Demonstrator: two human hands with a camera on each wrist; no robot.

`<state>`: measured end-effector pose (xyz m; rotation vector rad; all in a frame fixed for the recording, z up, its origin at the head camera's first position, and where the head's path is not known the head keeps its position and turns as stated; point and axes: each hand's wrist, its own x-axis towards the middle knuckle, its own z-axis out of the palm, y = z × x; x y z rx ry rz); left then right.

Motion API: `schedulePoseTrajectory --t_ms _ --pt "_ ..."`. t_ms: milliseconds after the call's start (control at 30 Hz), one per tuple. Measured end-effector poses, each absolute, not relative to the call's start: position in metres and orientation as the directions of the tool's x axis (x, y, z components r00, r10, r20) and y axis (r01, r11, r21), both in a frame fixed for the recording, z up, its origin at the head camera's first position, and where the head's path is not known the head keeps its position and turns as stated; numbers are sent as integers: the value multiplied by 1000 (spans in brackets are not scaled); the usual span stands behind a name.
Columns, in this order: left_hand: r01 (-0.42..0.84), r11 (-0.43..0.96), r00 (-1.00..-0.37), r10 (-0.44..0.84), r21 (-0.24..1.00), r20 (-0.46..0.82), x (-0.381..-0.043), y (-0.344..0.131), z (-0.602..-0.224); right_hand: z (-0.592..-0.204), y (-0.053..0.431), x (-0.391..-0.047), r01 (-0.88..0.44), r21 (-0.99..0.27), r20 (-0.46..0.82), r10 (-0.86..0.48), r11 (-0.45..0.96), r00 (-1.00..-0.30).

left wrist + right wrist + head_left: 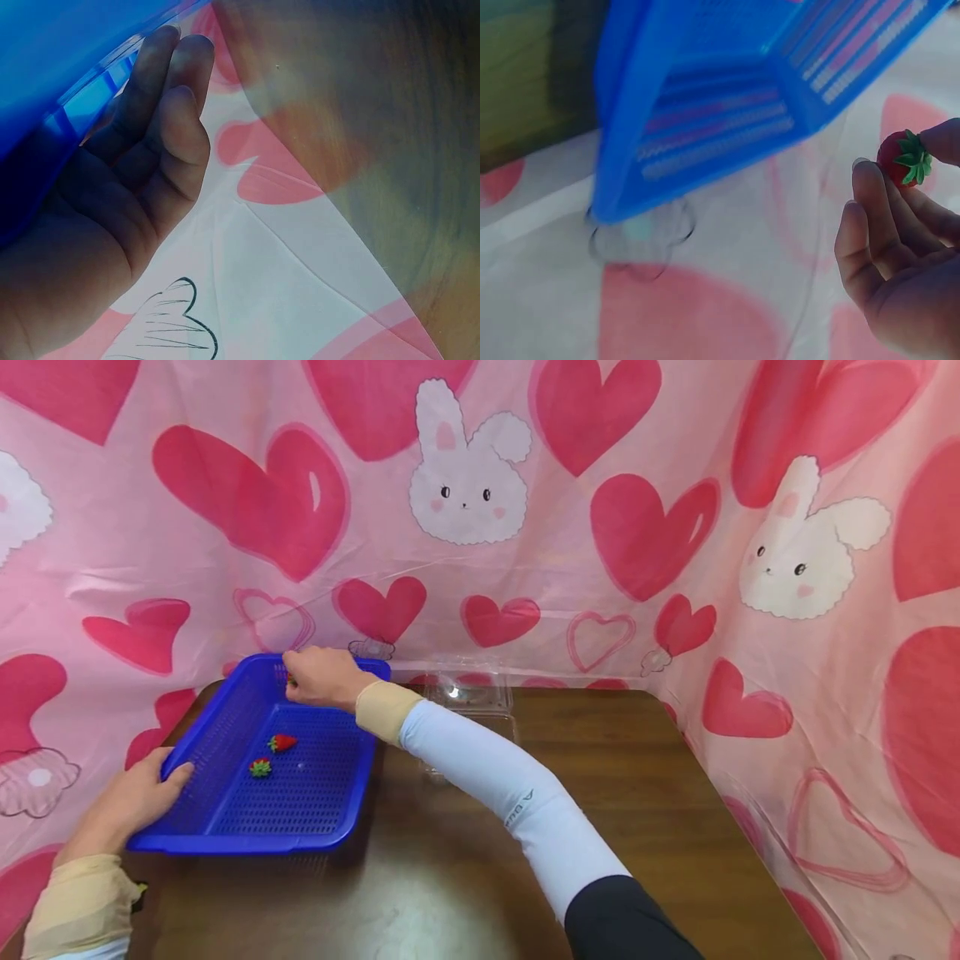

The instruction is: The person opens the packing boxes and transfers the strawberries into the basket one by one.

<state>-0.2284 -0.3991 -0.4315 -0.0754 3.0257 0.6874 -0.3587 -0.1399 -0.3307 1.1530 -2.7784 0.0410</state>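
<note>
1. We see a brown wooden table (652, 768) below the blue, perforated plastic basket (240, 843).
2. Right of the basket is a transparent plastic container (468, 695), partly hidden.
3. The left hand (146, 793) holds the basket's left rim; the right hand (326, 677), at the basket's far end, pinches a red, green-leaved strawberry (892, 160).
4. Inside the basket lie two similar strawberries (282, 743).
5. We judge the step is handling single strawberries; the next move calls for soft pinch, steady basket.

Left wrist cam: left hand (120, 210) at blue basket (67, 37), upper left. Palm side visible, fingers bent, tips up near basket edge. Pale cloth (247, 255) behind, pink shapes (277, 180), black-outlined figure (169, 326). Brown wood desk (382, 97) right, edge diagonal.
</note>
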Motion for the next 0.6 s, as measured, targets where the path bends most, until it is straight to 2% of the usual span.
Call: schedulePoseTrajectory --t_ms 133,333,600 --pt "-82 904 -995 -51 419 -85 -228 -399 -428 -337 -163 -343 -730 41 70 -731 682 -679" --pt "-112 896 -990 -64 430 -124 -228 -397 -426 -345 -194 -326 -727 65 -27 -727 683 -686" --pt "-72 897 -997 -50 436 -61 -233 -391 -427 -367 -217 -316 -686 112 -131 -674 719 -727"
